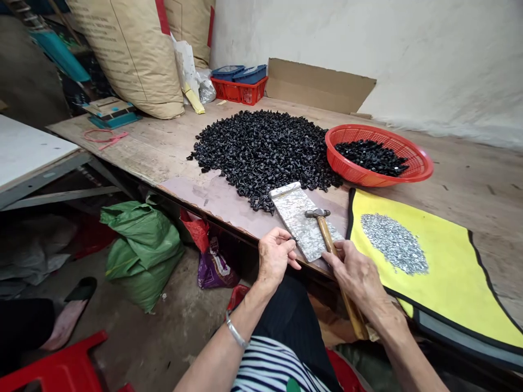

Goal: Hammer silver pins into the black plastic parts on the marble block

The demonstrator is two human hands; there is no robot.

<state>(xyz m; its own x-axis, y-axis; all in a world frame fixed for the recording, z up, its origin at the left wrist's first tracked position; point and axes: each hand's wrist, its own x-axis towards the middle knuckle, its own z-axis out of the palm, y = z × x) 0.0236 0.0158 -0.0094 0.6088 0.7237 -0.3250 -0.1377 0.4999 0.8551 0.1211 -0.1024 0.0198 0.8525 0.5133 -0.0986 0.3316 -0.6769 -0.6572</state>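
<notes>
Danger to the left hand (274, 257), pinched narrow on a small black piece (295, 238) at the edge of the scratched metal plate (300, 223), from a mistimed swing of the hammer (323, 231), gripped by its handle in the right hand (353, 272). Black pieces (261, 152) heaped at center, more held in the red basket (392, 136) at right; silver bits (394, 244) spread on the yellow mat (449, 267), lower right, and easily scattered by a knock.

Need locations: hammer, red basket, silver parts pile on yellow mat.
Hammer (317, 213): head view, steel head.
Red plastic basket (424, 164): head view, rim at picture right.
Pile of small silver parts (394, 244): head view, middle of pile.
</notes>
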